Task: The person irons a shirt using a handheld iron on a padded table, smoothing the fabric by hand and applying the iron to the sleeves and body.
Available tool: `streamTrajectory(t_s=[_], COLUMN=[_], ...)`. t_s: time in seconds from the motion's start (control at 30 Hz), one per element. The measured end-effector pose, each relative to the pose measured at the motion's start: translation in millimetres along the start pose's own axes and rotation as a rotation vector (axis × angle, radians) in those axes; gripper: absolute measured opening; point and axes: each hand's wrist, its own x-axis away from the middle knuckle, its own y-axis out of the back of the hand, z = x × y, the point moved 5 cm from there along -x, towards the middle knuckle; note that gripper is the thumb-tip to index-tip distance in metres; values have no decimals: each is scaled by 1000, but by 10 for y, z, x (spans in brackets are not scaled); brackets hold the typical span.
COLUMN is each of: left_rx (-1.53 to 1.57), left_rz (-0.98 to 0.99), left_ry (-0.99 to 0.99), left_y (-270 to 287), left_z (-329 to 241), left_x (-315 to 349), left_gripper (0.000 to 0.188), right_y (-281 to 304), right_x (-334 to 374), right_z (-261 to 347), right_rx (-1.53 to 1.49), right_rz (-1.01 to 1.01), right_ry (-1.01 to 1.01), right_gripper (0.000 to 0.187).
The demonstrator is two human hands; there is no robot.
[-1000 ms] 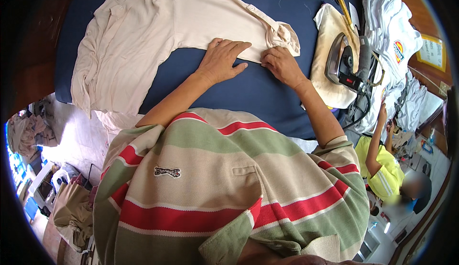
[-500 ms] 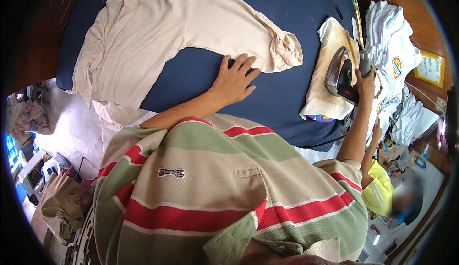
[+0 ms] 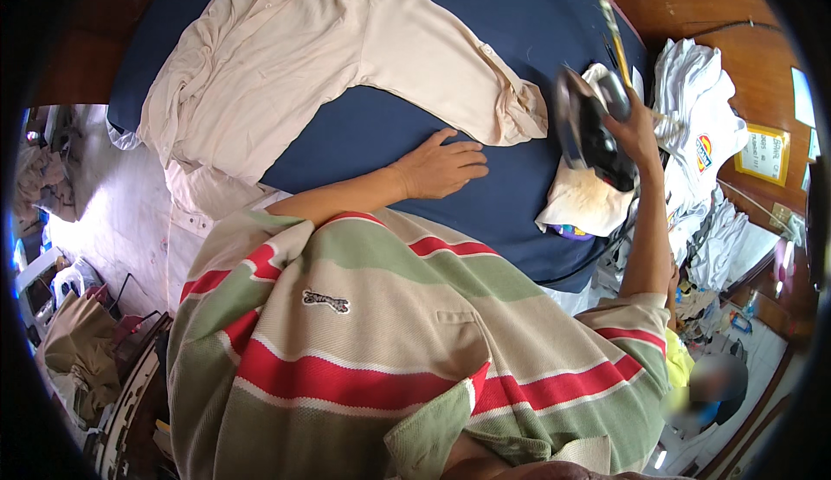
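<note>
A cream long-sleeved shirt (image 3: 294,73) lies spread on a dark blue padded ironing table (image 3: 363,138), one sleeve reaching right toward its cuff. My left hand (image 3: 441,167) rests on the blue surface just below that sleeve, fingers loosely apart, holding nothing. My right hand (image 3: 634,134) is closed round the handle of an iron (image 3: 597,138), which is tilted, blurred by motion and raised over the folded, scorch-stained cloth pad (image 3: 584,199). The iron's soleplate faces left.
A pile of white garments (image 3: 692,90) stands along the right side. A pole (image 3: 610,21) and the iron's cord (image 3: 597,264) run near my right arm. Another person in yellow (image 3: 679,363) is at lower right. Bags and cloth (image 3: 82,341) lie at lower left.
My right hand has lifted the iron off the cloth pad and moved it slightly left. My left hand has slid lower right, away from the sleeve's edge.
</note>
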Motion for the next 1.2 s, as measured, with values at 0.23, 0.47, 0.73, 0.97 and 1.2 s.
streamTrajectory(t_s=[0.23, 0.47, 0.73, 0.97, 1.2], left_rx=[-135, -298, -181, -111, -32], left_rz=[-151, -246, -237, -307, -480], left_ry=[345, 569, 736, 779, 890], left_y=[656, 858, 869, 863, 932], left_z=[556, 988, 1264, 1339, 1375], left_x=[657, 822, 936, 954, 1009], left_gripper=[22, 21, 14, 11, 17], right_y=[-545, -1054, -1008, -1057, -1168], right_x=[-468, -855, -375, -358, -505], right_z=[2008, 2305, 2058, 2284, 2630], right_rx=[-145, -77, -100, -25, 10], right_rz=[294, 311, 499, 389, 363], right_ry=[321, 461, 536, 558, 572], right_gripper=[53, 50, 45, 46, 45])
